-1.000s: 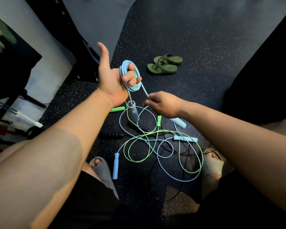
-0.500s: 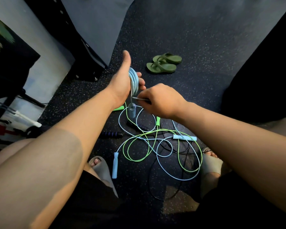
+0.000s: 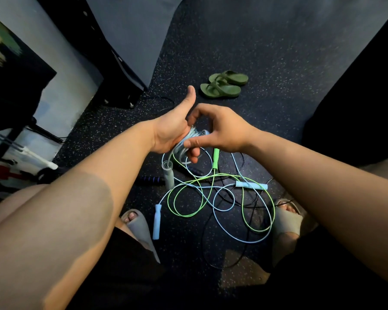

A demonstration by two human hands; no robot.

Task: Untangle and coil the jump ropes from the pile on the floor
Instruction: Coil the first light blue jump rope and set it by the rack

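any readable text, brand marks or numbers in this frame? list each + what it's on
None readable.
Green flip-flops: no mark legible.
Light blue rope handles: plain, no print visible.
Picture on the wall at left: blurred shapes only, no letters discernible.
Coiled light blue rope held in both hands: no label.

No readable text anywhere in view.
The rope handles, the sandals and the dark speckled floor carry no lettering, numbers or brand marks that can be made out; the picture at the left edge is too blurred to read.
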